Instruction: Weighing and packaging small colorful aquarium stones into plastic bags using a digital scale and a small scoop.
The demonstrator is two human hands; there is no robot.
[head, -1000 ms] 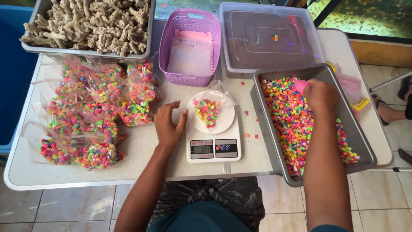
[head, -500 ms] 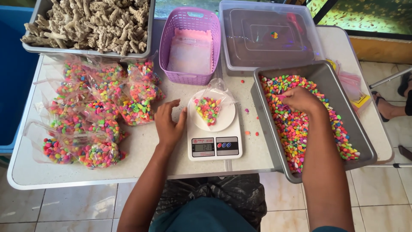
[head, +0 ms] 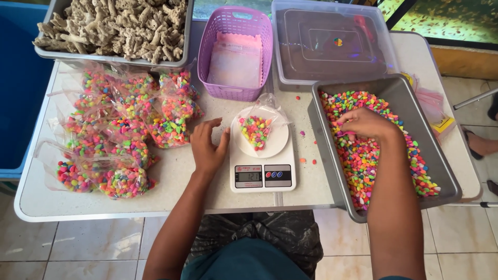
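Observation:
A white digital kitchen scale (head: 262,175) stands on the table in front of me. On its round plate lies an open clear bag (head: 256,130) partly filled with colourful pebbles. My left hand (head: 207,148) rests flat on the table just left of the scale, fingers apart, holding nothing. My right hand (head: 367,124) is down in the grey tray (head: 322,142) of colourful pebbles (head: 363,161), fingers closed on a small pink scoop (head: 344,134) that is mostly hidden under the hand.
Several filled bags of pebbles (head: 122,137) lie at the left. At the back are a grey tray of coral pieces (head: 114,23), a purple basket (head: 236,85) with empty bags and a clear lidded box (head: 332,46). Another person's foot (head: 480,145) shows at the right.
My right hand has come from the far end of the grey tray toward its left side and dipped into the pebbles. My left hand has stayed beside the scale.

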